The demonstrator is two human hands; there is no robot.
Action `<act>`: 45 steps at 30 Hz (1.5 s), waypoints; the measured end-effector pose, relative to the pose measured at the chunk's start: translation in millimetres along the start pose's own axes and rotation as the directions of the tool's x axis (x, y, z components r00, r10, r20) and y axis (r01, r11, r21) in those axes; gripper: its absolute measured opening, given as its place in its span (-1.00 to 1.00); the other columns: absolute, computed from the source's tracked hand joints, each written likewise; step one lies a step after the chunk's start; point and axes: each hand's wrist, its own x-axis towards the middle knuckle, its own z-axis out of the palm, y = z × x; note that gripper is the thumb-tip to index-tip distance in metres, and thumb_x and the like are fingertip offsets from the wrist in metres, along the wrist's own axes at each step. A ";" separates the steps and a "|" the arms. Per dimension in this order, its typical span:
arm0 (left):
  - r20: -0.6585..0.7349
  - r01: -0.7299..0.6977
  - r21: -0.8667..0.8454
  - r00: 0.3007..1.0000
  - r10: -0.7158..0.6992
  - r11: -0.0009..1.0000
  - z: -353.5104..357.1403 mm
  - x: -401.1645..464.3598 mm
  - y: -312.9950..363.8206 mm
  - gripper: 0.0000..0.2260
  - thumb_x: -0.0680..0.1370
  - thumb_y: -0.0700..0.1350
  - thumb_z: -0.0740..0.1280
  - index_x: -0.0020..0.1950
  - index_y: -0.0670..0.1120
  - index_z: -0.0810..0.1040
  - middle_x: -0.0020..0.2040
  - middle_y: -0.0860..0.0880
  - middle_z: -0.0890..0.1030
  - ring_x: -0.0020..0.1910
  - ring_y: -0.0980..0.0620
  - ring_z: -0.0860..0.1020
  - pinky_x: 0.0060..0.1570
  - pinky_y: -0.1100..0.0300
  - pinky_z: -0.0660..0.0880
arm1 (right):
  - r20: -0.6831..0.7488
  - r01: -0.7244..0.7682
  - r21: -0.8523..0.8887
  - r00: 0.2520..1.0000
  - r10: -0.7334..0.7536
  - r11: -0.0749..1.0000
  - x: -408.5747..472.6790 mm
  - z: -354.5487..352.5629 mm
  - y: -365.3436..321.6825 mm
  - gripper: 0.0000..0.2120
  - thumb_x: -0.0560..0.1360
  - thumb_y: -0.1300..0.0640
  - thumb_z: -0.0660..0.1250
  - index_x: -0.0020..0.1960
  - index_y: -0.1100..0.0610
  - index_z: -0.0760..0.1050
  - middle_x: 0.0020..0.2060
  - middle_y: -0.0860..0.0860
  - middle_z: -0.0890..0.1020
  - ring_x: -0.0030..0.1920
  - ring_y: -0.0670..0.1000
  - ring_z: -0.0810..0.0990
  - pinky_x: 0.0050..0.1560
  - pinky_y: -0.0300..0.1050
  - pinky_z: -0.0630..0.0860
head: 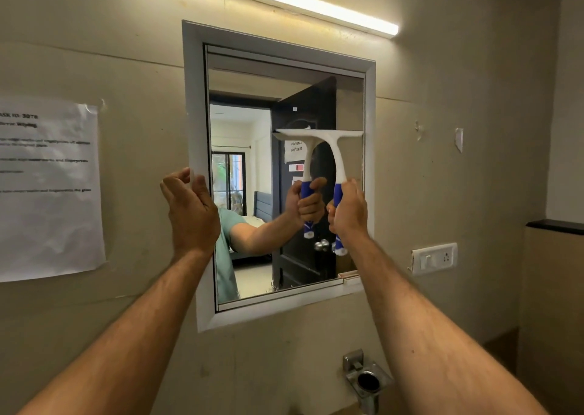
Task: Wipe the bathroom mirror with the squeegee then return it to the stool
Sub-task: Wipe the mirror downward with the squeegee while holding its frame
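Observation:
The bathroom mirror (252, 76) hangs on the wall in a wide white frame (192, 98). My right hand (347, 207) is shut on the blue grip of a white squeegee (335, 149). Its blade lies level against the glass on the right half, about mid-height, reaching the right frame edge. The squeegee's reflection shows just left of it. My left hand (191, 207) rests against the left side of the frame, fingers curled around its edge. The stool is not in view.
A tube light (284, 0) runs above the mirror. A printed sheet (47, 187) is taped to the wall on the left. A switch plate (434, 258) sits right of the mirror, a metal holder (366, 380) below it, and a dark-topped ledge (556, 226) at far right.

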 end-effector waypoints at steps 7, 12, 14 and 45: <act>0.012 -0.008 -0.006 1.000 0.009 1.000 0.2 2.0 -0.7 -0.69 0.66 0.02 0.10 0.20 -0.22 0.29 0.18 -0.21 0.38 0.01 -0.17 0.51 -0.08 0.11 0.41 | -0.039 0.071 0.002 0.997 -0.071 0.997 20.5 -0.3 -41.9 -0.82 0.60 0.04 0.02 -0.11 0.00 0.35 -0.32 0.09 0.44 -0.41 -0.02 0.40 -0.43 -0.16 0.35; 0.007 -0.003 0.000 1.000 0.003 1.000 0.7 3.6 2.4 -0.68 0.66 0.01 0.11 0.21 -0.25 0.30 0.18 -0.23 0.38 0.02 -0.12 0.47 -0.08 0.15 0.38 | -0.087 0.016 -0.078 0.996 -0.023 0.997 2.2 1.9 -15.6 -0.66 0.57 -0.20 -0.03 -0.16 -0.02 0.35 -0.26 0.14 0.42 -0.27 0.13 0.40 -0.22 0.01 0.37; 0.007 -0.004 0.001 1.000 0.004 1.000 0.5 2.6 2.7 -0.67 0.66 0.01 0.10 0.21 -0.26 0.30 0.18 -0.23 0.38 0.01 -0.12 0.48 -0.10 0.16 0.38 | -0.095 -0.009 -0.091 0.995 0.000 0.996 -5.2 2.0 -8.1 -0.64 0.64 -0.20 -0.05 -0.17 -0.03 0.35 -0.26 0.14 0.42 -0.26 0.13 0.40 -0.20 0.01 0.37; 0.016 0.010 -0.009 1.000 -0.009 1.000 -0.4 2.5 5.0 -0.66 0.66 0.01 0.10 0.22 -0.27 0.30 0.19 -0.24 0.38 0.02 -0.12 0.47 -0.08 0.18 0.36 | -0.098 -0.018 -0.270 0.995 -0.009 0.963 -14.6 -12.7 8.4 -0.47 0.62 -0.30 -0.08 0.00 0.07 0.48 -0.28 0.00 0.46 -0.22 0.02 0.51 -0.16 -0.06 0.50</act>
